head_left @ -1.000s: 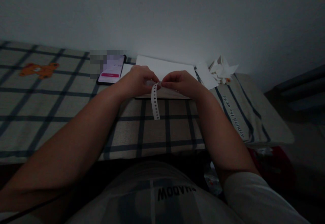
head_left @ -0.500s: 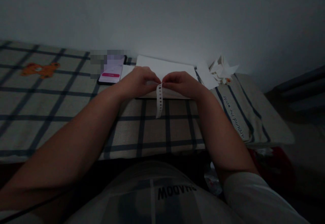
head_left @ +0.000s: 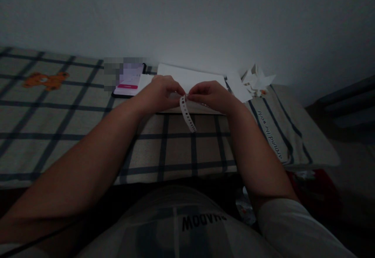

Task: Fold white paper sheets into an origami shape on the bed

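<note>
Both hands [head_left: 187, 94] pinch the perforated paper strip [head_left: 188, 114] between fingertips.

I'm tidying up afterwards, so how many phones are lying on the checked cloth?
1. The phone lies on the checked cloth by the wall, screen lit, just left of the white paper sheet and beyond the left hand. The arms could hide another.

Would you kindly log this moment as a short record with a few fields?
left hand: pinches the top end of the punched paper strip
right hand: pinches the same end, fingertips meeting the left's
strip: hangs down over the checked cloth, holes along its length
behind hands: white sheet
left of sheet: lit phone
right of sheet: folded paper pieces
</note>
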`<state>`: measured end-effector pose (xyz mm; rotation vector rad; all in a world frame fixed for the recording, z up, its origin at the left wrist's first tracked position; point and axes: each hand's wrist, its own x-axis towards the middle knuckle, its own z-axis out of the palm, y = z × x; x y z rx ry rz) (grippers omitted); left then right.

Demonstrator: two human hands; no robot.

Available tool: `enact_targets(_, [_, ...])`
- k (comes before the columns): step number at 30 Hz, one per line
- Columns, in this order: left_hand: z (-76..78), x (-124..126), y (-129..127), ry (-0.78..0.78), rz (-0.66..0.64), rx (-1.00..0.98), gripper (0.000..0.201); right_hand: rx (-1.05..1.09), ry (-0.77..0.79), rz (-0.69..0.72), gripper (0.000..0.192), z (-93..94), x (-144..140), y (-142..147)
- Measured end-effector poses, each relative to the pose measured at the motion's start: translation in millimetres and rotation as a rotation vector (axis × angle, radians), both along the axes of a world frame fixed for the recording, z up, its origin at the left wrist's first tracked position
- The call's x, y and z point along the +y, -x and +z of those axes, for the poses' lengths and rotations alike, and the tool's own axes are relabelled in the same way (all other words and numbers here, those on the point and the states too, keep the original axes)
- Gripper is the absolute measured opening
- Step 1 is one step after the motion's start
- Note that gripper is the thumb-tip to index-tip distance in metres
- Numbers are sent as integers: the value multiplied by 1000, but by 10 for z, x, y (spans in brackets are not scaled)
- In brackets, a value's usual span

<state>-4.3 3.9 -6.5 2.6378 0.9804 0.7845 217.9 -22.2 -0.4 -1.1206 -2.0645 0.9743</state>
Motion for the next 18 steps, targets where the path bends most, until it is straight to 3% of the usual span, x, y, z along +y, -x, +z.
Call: enact_targets(18, [21, -11, 20, 5, -51, 14, 26, 23, -26, 67, 29, 2, 11, -6])
